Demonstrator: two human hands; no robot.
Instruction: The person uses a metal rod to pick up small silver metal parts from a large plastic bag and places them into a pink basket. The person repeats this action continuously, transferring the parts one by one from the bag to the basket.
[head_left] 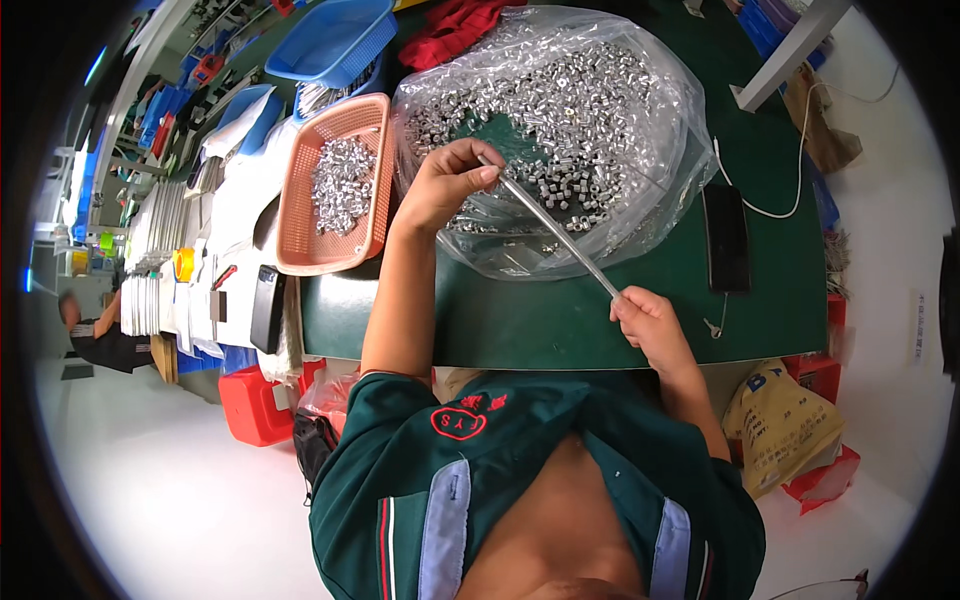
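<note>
A thin metal rod runs slantwise between both hands over the green table. My left hand pinches its upper end, just above an open clear plastic bag full of small silver metal nuts. My right hand grips the rod's lower end near the table's front edge. Whether any nuts sit on the rod I cannot tell.
An orange basket with more silver nuts stands left of the bag, and a blue basket lies behind it. A black phone with a white cable lies at the right. Red bins and a yellow sack sit on the floor.
</note>
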